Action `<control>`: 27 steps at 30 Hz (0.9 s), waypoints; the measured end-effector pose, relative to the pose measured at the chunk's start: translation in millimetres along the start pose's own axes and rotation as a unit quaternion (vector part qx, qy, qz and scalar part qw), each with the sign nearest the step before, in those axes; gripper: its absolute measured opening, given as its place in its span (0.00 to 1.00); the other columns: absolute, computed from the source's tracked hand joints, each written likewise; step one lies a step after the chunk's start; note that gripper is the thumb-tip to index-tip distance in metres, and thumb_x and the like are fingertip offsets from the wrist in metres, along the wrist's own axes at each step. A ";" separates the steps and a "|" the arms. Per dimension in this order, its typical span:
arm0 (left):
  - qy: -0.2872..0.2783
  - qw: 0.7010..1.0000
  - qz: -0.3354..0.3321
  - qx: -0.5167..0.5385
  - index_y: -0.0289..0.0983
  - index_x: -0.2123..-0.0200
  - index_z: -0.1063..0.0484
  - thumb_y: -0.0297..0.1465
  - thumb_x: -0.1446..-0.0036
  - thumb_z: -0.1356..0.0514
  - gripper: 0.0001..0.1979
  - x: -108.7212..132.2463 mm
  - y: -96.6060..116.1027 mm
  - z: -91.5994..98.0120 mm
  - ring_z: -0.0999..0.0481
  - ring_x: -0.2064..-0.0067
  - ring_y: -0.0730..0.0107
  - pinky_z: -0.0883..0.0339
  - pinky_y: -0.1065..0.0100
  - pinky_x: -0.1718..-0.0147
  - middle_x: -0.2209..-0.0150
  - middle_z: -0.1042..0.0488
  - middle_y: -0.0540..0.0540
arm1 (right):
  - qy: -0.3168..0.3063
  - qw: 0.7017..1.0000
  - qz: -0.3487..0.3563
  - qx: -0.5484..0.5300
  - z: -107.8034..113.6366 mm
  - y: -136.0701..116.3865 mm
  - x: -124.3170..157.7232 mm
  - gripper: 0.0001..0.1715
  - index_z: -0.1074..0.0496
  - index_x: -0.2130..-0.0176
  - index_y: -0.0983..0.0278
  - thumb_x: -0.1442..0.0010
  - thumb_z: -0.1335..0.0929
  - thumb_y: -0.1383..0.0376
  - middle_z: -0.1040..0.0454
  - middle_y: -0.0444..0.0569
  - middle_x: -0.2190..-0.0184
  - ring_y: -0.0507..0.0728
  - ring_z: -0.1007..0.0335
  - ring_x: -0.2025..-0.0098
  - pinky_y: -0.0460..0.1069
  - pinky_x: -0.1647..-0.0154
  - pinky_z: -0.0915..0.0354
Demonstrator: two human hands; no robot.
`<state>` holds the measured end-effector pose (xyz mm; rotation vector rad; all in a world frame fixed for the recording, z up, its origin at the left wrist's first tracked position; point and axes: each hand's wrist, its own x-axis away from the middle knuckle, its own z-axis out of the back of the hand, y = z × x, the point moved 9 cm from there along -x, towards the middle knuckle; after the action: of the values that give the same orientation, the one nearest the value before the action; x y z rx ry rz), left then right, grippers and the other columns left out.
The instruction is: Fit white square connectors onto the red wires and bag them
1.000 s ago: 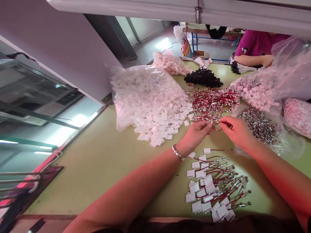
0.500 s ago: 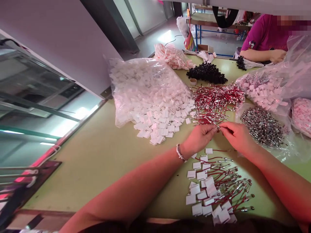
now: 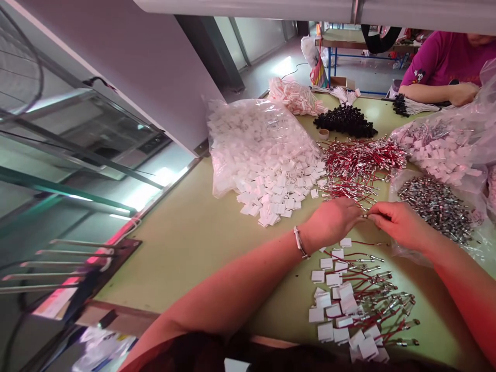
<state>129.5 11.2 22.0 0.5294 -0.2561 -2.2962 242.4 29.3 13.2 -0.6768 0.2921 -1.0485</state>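
My left hand and my right hand meet fingertip to fingertip above the table, both closed in a pinch. Between them shows a small metal piece, mostly covered by the fingers. Just beyond lies a heap of red wires with metal terminals. Beside my right hand, small metal-ended cylinders, seemingly fuses, are piled on clear plastic. Below my hands, white plastic housings lie in rough rows, joined to red wires with metal ends.
A clear bag spills white housings left of the wires. Black connectors, a tape roll and pink-white bundles lie farther back. Another bag stands right. Across the table sits a co-worker in a purple shirt.
The view has shifted, so the table appears farther right. My hands stay pinched together; the left has turned, its back now covering more of its fingers.
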 end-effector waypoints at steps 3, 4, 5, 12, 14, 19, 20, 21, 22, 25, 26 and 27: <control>0.002 0.993 0.063 0.098 0.35 0.59 0.24 0.30 0.36 0.46 0.11 -1.8 -21.0 12.6 0.24 0.62 0.69 0.32 0.67 0.61 0.63 0.21 0.44 | 0.015 0.999 0.015 0.040 15.6 5.8 -0.9 0.14 0.28 0.70 0.61 0.39 0.37 0.59 0.29 0.42 0.78 0.52 0.35 0.76 0.48 0.73 0.41; -0.004 0.988 0.081 0.132 0.35 0.61 0.23 0.29 0.37 0.45 0.10 -1.6 -26.0 13.5 0.24 0.63 0.70 0.33 0.68 0.61 0.64 0.21 0.45 | 0.015 0.998 0.018 0.055 18.7 7.0 -0.7 0.14 0.28 0.69 0.61 0.38 0.38 0.59 0.28 0.43 0.77 0.52 0.34 0.75 0.48 0.73 0.40; -0.006 0.982 0.096 0.160 0.35 0.63 0.22 0.28 0.38 0.44 0.10 -1.2 -29.2 13.3 0.24 0.65 0.71 0.33 0.70 0.62 0.66 0.20 0.47 | 0.017 0.996 0.027 0.078 20.6 5.7 -0.4 0.13 0.27 0.68 0.61 0.38 0.38 0.59 0.26 0.44 0.74 0.53 0.32 0.73 0.48 0.72 0.39; 0.002 0.965 0.135 0.223 0.36 0.69 0.21 0.32 0.40 0.42 0.10 -0.8 -26.8 6.9 0.28 0.72 0.75 0.36 0.73 0.70 0.73 0.23 0.49 | 0.031 0.957 0.106 0.269 -11.4 -30.5 3.4 0.20 0.26 0.53 0.64 0.40 0.40 0.72 0.22 0.53 0.65 0.59 0.27 0.66 0.52 0.67 0.37; -0.041 0.977 0.111 0.175 0.35 0.69 0.22 0.36 0.39 0.42 0.13 0.8 -34.1 15.6 0.29 0.72 0.74 0.36 0.72 0.70 0.73 0.24 0.48 | 0.031 0.963 0.085 0.255 -16.7 -26.5 3.0 0.18 0.25 0.57 0.63 0.38 0.41 0.71 0.22 0.52 0.69 0.58 0.27 0.68 0.51 0.69 0.38; -0.076 0.982 0.170 -0.044 0.36 0.57 0.23 0.29 0.41 0.45 0.13 15.6 -87.6 52.0 0.28 0.62 0.66 0.34 0.66 0.60 0.61 0.26 0.43 | 0.029 0.991 0.018 0.127 -9.0 -8.0 0.9 0.16 0.27 0.56 0.61 0.35 0.42 0.64 0.22 0.47 0.72 0.55 0.30 0.73 0.49 0.73 0.40; -0.102 0.981 0.156 -0.057 0.37 0.56 0.24 0.26 0.42 0.46 0.14 16.6 -89.7 48.8 0.28 0.61 0.65 0.34 0.66 0.58 0.60 0.27 0.43 | 0.023 0.993 0.011 0.113 -8.7 -7.4 0.5 0.16 0.27 0.58 0.61 0.36 0.42 0.65 0.22 0.47 0.72 0.54 0.30 0.74 0.48 0.73 0.41; -0.128 0.980 0.139 -0.067 0.37 0.57 0.23 0.24 0.43 0.46 0.15 17.1 -89.8 43.3 0.27 0.60 0.65 0.34 0.66 0.57 0.59 0.28 0.43 | 0.020 0.994 0.007 0.104 -8.7 -8.1 0.2 0.15 0.27 0.60 0.61 0.37 0.41 0.65 0.22 0.47 0.72 0.54 0.31 0.74 0.48 0.73 0.42; -0.143 0.979 0.126 -0.074 0.37 0.58 0.23 0.24 0.44 0.47 0.15 16.8 -89.1 38.0 0.27 0.59 0.65 0.34 0.66 0.56 0.59 0.28 0.43 | 0.020 0.995 0.004 0.096 -8.8 -9.4 0.0 0.14 0.27 0.62 0.61 0.38 0.41 0.66 0.22 0.47 0.72 0.53 0.31 0.74 0.48 0.73 0.42; -0.153 0.976 0.121 -0.094 0.37 0.62 0.23 0.25 0.43 0.47 0.13 15.3 -91.7 27.8 0.27 0.59 0.64 0.34 0.66 0.56 0.62 0.28 0.43 | 0.030 0.997 -0.012 0.068 -9.8 -10.7 -0.2 0.12 0.27 0.64 0.61 0.40 0.39 0.65 0.23 0.45 0.74 0.53 0.33 0.75 0.48 0.73 0.43; -0.154 0.976 0.123 -0.097 0.37 0.62 0.22 0.25 0.43 0.47 0.13 15.4 -94.0 26.2 0.27 0.59 0.64 0.34 0.66 0.57 0.62 0.27 0.43 | 0.033 0.998 -0.019 0.052 -10.3 -9.7 -0.2 0.11 0.27 0.64 0.61 0.40 0.39 0.65 0.24 0.45 0.75 0.53 0.33 0.75 0.48 0.73 0.42; -0.157 0.975 0.123 -0.096 0.37 0.61 0.22 0.25 0.44 0.47 0.13 15.9 -96.2 25.2 0.27 0.59 0.63 0.34 0.66 0.57 0.62 0.26 0.43 | 0.034 0.999 -0.024 0.034 -11.2 -8.4 -0.3 0.11 0.28 0.65 0.61 0.40 0.39 0.64 0.25 0.44 0.76 0.53 0.33 0.75 0.48 0.72 0.42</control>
<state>47.2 67.5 7.5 0.0304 -0.2331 -2.1236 230.5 22.7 9.9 -0.5901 0.2982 -1.1238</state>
